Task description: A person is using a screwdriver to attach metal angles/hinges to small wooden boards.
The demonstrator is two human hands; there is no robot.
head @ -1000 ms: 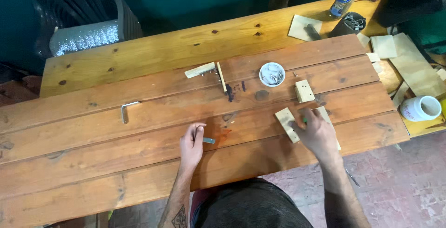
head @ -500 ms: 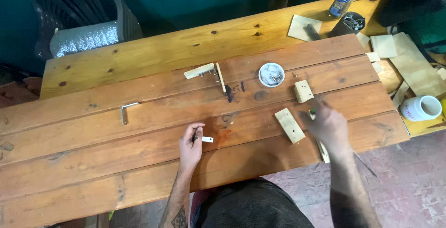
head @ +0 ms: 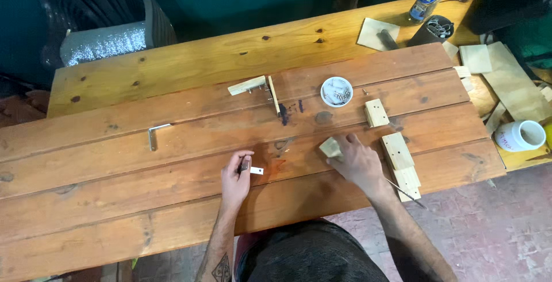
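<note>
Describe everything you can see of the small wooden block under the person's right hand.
The small wooden block is a pale, light-coloured offcut of what looks like softwood, roughly square with plain faces. It lies flat on the reddish plank table, near the front edge. The right hand covers its right side, fingertips resting on it; nothing else touches it.

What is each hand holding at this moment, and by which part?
The left hand pinches a small white flat piece by its left end. The right hand rests on a small wooden block, fingers over its right side; a full grasp cannot be told.
</note>
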